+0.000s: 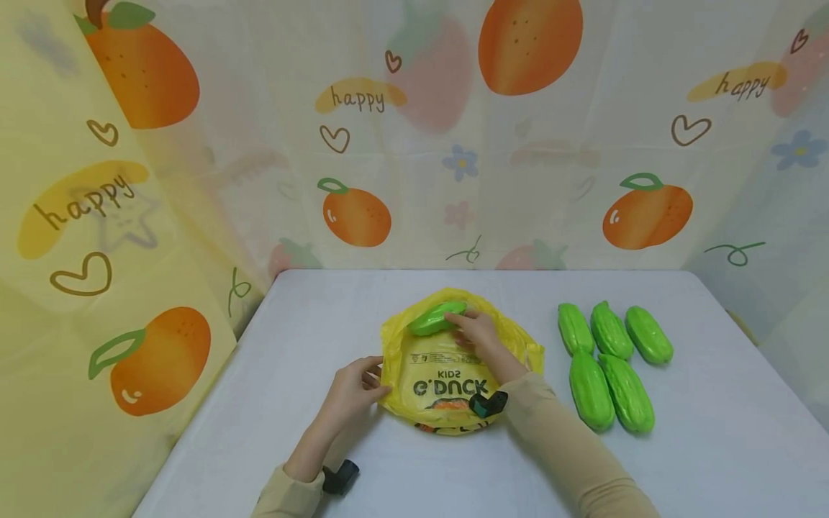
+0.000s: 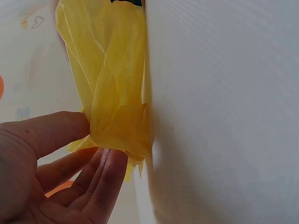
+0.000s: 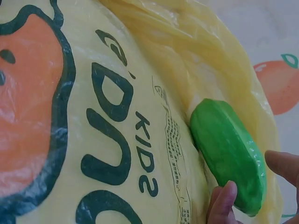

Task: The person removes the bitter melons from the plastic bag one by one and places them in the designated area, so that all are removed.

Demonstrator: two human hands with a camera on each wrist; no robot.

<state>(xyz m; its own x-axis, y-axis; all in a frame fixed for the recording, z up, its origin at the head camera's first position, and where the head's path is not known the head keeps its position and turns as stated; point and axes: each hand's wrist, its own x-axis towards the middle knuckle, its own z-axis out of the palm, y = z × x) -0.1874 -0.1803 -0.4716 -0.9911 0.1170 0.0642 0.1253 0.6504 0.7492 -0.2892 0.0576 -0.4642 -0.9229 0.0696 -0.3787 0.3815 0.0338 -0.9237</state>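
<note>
A yellow plastic bag (image 1: 421, 360) printed with black letters and an orange beak lies spread on the table, its rim rolled up round the sides. My left hand (image 1: 350, 388) pinches the bag's left rim, thumb (image 2: 60, 133) on one side and fingers below. On the bag's far inner part rests a plump, ridged green cucumber-like vegetable (image 3: 229, 149). My right hand (image 1: 479, 334) reaches over the bag to this vegetable's right end. In the right wrist view a fingertip (image 3: 228, 189) overlaps it, while the thumb (image 3: 282, 165) stands off its side.
Several more green vegetables (image 1: 612, 367) lie in two rows on the white table (image 1: 259, 403), right of the bag. Patterned cloth (image 1: 401, 165) hangs behind and at both sides. Each wrist wears a small black camera.
</note>
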